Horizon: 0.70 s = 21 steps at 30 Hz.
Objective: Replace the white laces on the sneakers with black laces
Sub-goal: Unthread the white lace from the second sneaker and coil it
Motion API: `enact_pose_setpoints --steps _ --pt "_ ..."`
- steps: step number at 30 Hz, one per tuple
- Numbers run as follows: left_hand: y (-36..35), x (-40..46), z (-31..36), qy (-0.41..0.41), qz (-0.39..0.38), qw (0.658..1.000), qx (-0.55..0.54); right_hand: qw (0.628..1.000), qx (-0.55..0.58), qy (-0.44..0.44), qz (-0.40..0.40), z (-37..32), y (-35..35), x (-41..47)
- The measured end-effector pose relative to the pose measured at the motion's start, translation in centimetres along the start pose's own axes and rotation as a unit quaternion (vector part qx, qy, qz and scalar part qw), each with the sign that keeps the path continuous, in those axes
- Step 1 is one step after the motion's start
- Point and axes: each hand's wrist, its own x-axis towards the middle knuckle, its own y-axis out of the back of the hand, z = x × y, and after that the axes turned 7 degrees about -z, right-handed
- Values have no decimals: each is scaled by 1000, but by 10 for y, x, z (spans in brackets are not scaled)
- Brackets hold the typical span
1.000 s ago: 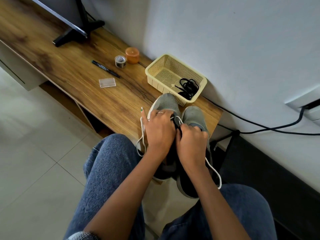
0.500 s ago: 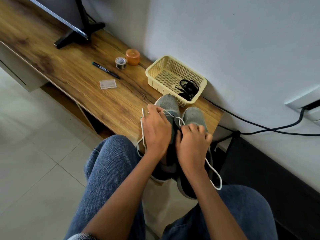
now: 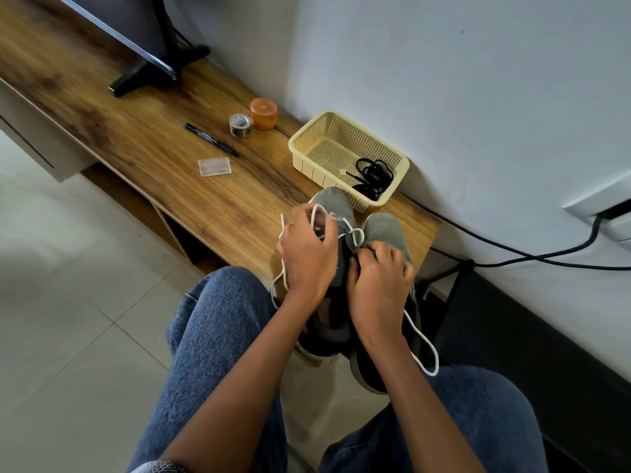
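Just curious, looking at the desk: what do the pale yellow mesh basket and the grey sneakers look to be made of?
The pale yellow mesh basket looks like moulded plastic: an even perforated grid, a smooth rolled rim and a slight sheen. The grey sneakers seem to have a knitted or woven fabric upper, matte with a fine speckled texture at the toes; the darker soles are probably rubber, though mostly hidden.

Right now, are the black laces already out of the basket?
No, the black laces lie bundled inside the yellow basket on the table, untouched by either hand.
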Motion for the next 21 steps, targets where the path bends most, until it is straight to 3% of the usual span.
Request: enact_pose_setpoints --steps 3,9,16,21 --pt "-1 1 -2 -31 -56 989 130 1000 7 4 0 2 -1 0" --pt "-5 -3 -1 -82 -58 960 262 1000 4 14 2 3 -2 0" --pt "-4 -1 0 -88 -62 949 296 1000 5 11 2 4 -3 0" --pt "-6 0 1 -71 -49 968 234 1000 22 5 -3 4 -1 -2"
